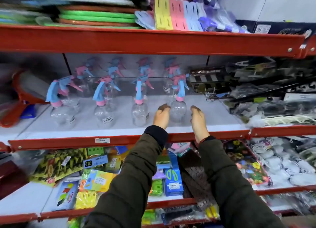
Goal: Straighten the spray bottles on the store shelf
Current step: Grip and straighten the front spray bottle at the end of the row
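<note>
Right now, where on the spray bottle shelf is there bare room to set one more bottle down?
The widest bare patch lies right of the rightmost front spray bottle, past the right hand, up to the black packaged goods. Narrower strips run between front bottles and along the red shelf lip. The left hand fills one gap.

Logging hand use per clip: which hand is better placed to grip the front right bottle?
Left, narrowly. The left hand has fingertips curled at the bottle; the right hand sits open with a clear gap.
</note>
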`<move>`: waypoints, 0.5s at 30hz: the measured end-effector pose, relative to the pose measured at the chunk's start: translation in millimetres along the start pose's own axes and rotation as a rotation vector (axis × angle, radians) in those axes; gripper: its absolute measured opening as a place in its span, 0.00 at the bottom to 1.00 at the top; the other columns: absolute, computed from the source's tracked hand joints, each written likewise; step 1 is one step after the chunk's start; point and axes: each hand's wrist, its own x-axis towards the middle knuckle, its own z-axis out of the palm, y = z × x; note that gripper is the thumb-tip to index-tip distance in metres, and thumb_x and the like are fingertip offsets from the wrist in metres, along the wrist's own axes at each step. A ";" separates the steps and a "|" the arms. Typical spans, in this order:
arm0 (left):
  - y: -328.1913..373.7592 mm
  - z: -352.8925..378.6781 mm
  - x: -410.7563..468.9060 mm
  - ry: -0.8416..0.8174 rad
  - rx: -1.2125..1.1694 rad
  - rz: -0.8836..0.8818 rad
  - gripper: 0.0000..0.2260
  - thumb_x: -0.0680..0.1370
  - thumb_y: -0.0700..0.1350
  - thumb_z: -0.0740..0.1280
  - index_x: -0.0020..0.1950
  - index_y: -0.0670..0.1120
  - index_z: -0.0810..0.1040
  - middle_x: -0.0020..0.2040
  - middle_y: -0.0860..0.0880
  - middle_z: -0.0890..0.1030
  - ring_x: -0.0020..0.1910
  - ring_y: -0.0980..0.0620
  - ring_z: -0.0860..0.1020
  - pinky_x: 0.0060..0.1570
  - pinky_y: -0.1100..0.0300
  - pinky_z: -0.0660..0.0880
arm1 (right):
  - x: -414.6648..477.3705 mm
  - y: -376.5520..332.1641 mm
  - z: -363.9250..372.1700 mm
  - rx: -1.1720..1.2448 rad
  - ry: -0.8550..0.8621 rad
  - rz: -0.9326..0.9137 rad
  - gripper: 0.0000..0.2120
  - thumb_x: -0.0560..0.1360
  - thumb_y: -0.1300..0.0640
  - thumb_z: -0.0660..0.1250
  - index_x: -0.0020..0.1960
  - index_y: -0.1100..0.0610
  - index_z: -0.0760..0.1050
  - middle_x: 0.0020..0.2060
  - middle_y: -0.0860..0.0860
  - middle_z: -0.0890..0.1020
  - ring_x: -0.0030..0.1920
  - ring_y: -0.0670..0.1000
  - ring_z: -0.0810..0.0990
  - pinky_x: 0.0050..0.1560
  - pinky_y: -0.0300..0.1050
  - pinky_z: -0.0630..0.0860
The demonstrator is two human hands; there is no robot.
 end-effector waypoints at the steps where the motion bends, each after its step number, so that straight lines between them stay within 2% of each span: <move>1: 0.7 4.0 2.8 -0.011 0.022 -0.003 0.18 0.78 0.47 0.58 0.66 0.43 0.72 0.71 0.37 0.70 0.69 0.38 0.68 0.69 0.46 0.65 | 2.6 -1.2 2.4 0.001 0.006 -0.002 0.12 0.79 0.56 0.56 0.59 0.55 0.73 0.47 0.49 0.76 0.52 0.51 0.73 0.61 0.48 0.68; 4: 5.7 14.0 2.6 -0.061 0.072 -0.017 0.17 0.79 0.48 0.56 0.65 0.44 0.71 0.72 0.40 0.70 0.70 0.40 0.68 0.71 0.47 0.65 | 12.8 -1.1 10.4 -0.026 -0.042 -0.005 0.11 0.79 0.60 0.54 0.52 0.56 0.75 0.47 0.53 0.78 0.49 0.52 0.75 0.59 0.50 0.71; 7: 3.1 18.3 5.5 -0.051 0.052 -0.020 0.20 0.79 0.48 0.57 0.71 0.45 0.68 0.72 0.44 0.70 0.70 0.43 0.69 0.71 0.47 0.64 | 20.3 1.7 11.1 -0.067 -0.074 -0.020 0.11 0.78 0.60 0.55 0.43 0.53 0.74 0.37 0.51 0.76 0.40 0.50 0.72 0.50 0.47 0.70; 9: -0.2 16.9 4.7 -0.044 0.054 -0.013 0.19 0.79 0.48 0.57 0.69 0.44 0.70 0.70 0.42 0.72 0.69 0.41 0.70 0.71 0.47 0.65 | 20.6 2.9 6.2 -0.082 -0.088 -0.023 0.12 0.77 0.59 0.55 0.41 0.52 0.74 0.35 0.51 0.75 0.37 0.50 0.72 0.44 0.46 0.69; 11: -4.3 14.8 2.5 -0.058 0.082 -0.029 0.18 0.78 0.48 0.59 0.66 0.43 0.72 0.69 0.39 0.73 0.68 0.40 0.71 0.69 0.46 0.66 | 17.4 5.9 -1.5 -0.099 -0.116 -0.016 0.11 0.75 0.57 0.55 0.39 0.52 0.74 0.36 0.54 0.75 0.38 0.52 0.72 0.44 0.48 0.67; 13: -7.9 13.5 -3.5 -0.065 0.093 -0.057 0.21 0.76 0.48 0.60 0.67 0.41 0.71 0.69 0.37 0.72 0.68 0.38 0.71 0.68 0.44 0.66 | 11.5 7.7 -9.0 -0.136 -0.153 -0.008 0.10 0.73 0.52 0.56 0.40 0.53 0.75 0.39 0.57 0.76 0.42 0.55 0.72 0.46 0.51 0.66; 15: -9.4 13.6 -12.0 -0.073 0.096 -0.058 0.22 0.76 0.48 0.61 0.68 0.41 0.68 0.70 0.36 0.71 0.69 0.36 0.69 0.68 0.43 0.66 | 5.7 8.7 -16.1 -0.160 -0.173 0.001 0.11 0.71 0.49 0.58 0.41 0.52 0.76 0.43 0.57 0.79 0.47 0.56 0.75 0.51 0.54 0.69</move>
